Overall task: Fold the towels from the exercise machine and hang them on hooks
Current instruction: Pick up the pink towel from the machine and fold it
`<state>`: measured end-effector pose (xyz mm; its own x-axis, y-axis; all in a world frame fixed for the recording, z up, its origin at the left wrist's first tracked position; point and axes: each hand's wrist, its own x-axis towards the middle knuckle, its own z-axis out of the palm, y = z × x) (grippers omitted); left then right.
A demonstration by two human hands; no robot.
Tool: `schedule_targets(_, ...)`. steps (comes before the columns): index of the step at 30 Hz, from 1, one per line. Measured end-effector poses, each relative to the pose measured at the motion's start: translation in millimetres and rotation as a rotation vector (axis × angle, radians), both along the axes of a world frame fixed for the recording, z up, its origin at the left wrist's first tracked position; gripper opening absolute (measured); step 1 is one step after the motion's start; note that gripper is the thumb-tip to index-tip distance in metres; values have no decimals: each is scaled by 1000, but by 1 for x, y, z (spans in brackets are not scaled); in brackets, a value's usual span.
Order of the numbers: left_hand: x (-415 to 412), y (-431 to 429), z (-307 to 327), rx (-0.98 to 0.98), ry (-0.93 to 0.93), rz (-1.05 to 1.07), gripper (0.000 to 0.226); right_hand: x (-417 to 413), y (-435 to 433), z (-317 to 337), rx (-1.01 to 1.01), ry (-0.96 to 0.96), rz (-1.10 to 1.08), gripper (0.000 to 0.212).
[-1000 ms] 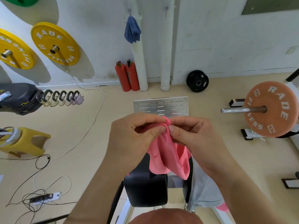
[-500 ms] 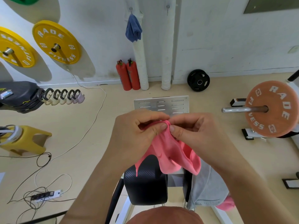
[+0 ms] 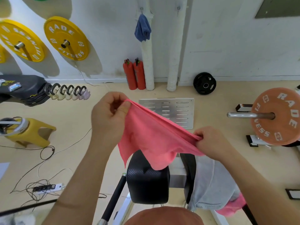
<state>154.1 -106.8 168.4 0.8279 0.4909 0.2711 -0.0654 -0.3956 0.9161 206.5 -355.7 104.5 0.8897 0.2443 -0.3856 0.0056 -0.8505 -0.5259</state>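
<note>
Both hands are spread apart with a pink towel (image 3: 155, 140) stretched between them at mid-frame. At centre left the left hand (image 3: 110, 117) pinches one end of the doubled top edge between thumb and fingers, held higher; lower and to the right, the right hand (image 3: 209, 142) is clamped on the other end. That edge runs taut and slanting down to the right, and the rest of the cloth hangs in loose points below it.

Just under the hanging cloth, at lower centre, sits the black pad (image 3: 147, 182) of the exercise machine. Right of it, a grey towel (image 3: 212, 184) is draped over a second black pad, with another pink towel (image 3: 233, 207) showing beneath its lower edge.

Farther off on the floor lies a slotted metal plate (image 3: 177, 111), and at the right edge an orange weight plate (image 3: 276, 117) sits on a bar.

Against the far wall at upper centre, a blue towel (image 3: 142, 30) hangs from a hook (image 3: 141, 8); a second hook (image 3: 178, 8) to its right is bare. Two red fire extinguishers (image 3: 134, 73) stand below, and yellow weight plates (image 3: 66, 38) are mounted at upper left.
</note>
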Motion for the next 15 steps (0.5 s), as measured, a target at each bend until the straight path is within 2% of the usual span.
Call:
schedule_targets(3,7,15,-27,-11,151,35,31,8,-11,-4,51,151,4,34)
schedule_targets(5,9,24,-43,-41,203,62,27,15,-14,1,27,152,34,33)
schedule_targets(6,10,25,-50,-35,218,67,24,20,-14,5,-12,113,44,32)
schedule_targets(8,10,26,-60,-6,233,80,17,29,-9,10,-60,-88,-22,32)
schedule_targets(11,12,27,-70,-57,223,116,11,47,1,22,3,-425,-198,33)
schedule_targets(15,20,31,-67,-141,185,126,14,71,12,42,-170,-585,-98,36)
